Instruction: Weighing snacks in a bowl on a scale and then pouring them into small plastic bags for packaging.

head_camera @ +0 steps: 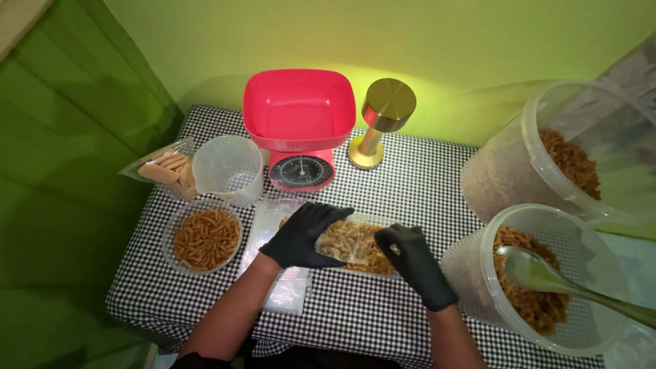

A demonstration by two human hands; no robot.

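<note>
Both my hands wear black gloves. They hold a clear plastic bag of brown spiral pasta (355, 244) low over the black-and-white checked table (424, 178). My left hand (306, 232) grips the bag's left end, fingers curled over its top edge. My right hand (408, 258) pinches the bag's right end. A pile of flat clear bags (273, 220) lies under and to the left of my left hand.
A red kitchen scale with a bowl (299, 116) and a gold lamp (383, 116) stand at the back. On the left are a clear measuring cup (227, 167), a bag of pale pieces (162, 169) and a pasta-filled round tub (203, 236). Two big pasta buckets stand right; the near bucket (547, 280) holds a metal spoon (560, 280).
</note>
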